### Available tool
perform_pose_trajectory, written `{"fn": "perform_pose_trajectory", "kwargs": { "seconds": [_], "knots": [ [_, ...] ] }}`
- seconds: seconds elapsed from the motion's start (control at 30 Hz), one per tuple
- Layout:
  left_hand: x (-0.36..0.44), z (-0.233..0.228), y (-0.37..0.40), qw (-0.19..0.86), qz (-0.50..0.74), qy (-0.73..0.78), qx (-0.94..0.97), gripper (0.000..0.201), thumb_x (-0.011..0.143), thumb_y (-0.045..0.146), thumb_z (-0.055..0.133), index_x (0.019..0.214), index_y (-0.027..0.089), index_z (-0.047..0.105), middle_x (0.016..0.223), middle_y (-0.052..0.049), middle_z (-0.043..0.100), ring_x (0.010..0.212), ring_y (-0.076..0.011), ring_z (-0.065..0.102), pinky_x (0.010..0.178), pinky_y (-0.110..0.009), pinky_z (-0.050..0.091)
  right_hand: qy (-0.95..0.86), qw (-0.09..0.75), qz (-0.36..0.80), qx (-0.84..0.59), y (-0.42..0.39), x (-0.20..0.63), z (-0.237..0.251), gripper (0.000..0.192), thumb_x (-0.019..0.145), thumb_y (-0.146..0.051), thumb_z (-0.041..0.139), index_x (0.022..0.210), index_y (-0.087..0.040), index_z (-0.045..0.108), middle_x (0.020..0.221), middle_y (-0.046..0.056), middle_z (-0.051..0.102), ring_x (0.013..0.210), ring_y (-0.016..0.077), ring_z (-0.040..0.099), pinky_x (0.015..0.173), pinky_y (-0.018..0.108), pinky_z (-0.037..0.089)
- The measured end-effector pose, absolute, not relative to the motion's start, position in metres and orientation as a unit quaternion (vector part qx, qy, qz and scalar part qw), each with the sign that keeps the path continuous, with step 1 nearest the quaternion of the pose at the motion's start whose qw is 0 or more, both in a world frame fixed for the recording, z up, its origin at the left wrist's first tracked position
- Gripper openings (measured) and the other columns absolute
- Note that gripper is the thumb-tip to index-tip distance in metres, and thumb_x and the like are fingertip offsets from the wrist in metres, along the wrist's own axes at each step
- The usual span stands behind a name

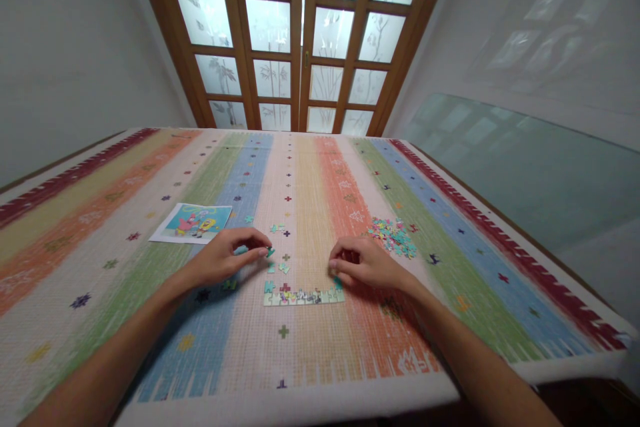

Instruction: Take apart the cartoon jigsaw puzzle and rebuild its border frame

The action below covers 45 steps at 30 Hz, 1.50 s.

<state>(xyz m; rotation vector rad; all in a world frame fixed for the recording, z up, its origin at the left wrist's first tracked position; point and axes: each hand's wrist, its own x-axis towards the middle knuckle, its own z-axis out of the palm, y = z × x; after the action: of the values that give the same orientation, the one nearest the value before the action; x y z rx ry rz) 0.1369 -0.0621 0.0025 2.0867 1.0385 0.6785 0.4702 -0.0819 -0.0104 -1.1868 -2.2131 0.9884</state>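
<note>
Your left hand (225,259) pinches a teal piece (270,252) just above the joined strip (304,295), whose long axis runs left-right; your right hand (363,263), fingers curled, touches its right end

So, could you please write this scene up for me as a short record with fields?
surface: table with striped cloth
left hand: pinches a small puzzle piece at its fingertips
right hand: fingers curled at the right end of the joined row
joined row: strip of linked pieces between the hands
loose pile: unsorted pieces beyond the right hand
picture: cartoon print, flat, beyond the left hand
</note>
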Motion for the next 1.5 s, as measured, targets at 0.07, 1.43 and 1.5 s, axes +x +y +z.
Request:
{"fn": "perform_pose_trajectory", "kwargs": {
  "seconds": [0.07, 1.43, 1.5],
  "knots": [
    [0.147, 0.000, -0.067, 0.372, 0.282, 0.399, 0.789, 0.018, 0.087, 0.038, 0.066, 0.090, 0.021, 0.073, 0.088, -0.005, 0.076, 0.084, -0.0193, 0.068, 0.082, -0.035, 0.053, -0.789, 0.237, 0.371, -0.429, -0.083, 0.467, -0.011, 0.014, 0.090, -0.030, 0.065, 0.083, -0.019, 0.070, 0.070, 0.002, 0.065, 0.061, 0.0131, 0.052, 0.059, 0.027, 0.040],
    [0.109, -0.030, -0.030, 0.080, 0.235, 0.519, 0.818, 0.037, 0.092, 0.047, 0.054, 0.100, 0.020, 0.078, 0.102, -0.011, 0.070, 0.101, -0.0313, 0.053, 0.096, -0.046, 0.044, -0.691, 0.191, 0.489, -0.496, -0.073, 0.482, -0.014, 0.006, 0.080, -0.022, 0.071, 0.083, -0.017, 0.073, 0.069, 0.004, 0.070, 0.061, 0.0141, 0.061, 0.055, 0.025, 0.047],
    [0.108, -0.032, -0.029, 0.077, 0.232, 0.520, 0.818, 0.038, 0.092, 0.048, 0.054, 0.100, 0.020, 0.078, 0.102, -0.011, 0.070, 0.101, -0.0314, 0.053, 0.096, -0.046, 0.043, -0.704, 0.186, 0.481, -0.489, -0.074, 0.482, -0.013, 0.005, 0.079, -0.021, 0.072, 0.082, -0.017, 0.074, 0.070, 0.004, 0.070, 0.062, 0.0140, 0.061, 0.056, 0.025, 0.047]
  ]
}}
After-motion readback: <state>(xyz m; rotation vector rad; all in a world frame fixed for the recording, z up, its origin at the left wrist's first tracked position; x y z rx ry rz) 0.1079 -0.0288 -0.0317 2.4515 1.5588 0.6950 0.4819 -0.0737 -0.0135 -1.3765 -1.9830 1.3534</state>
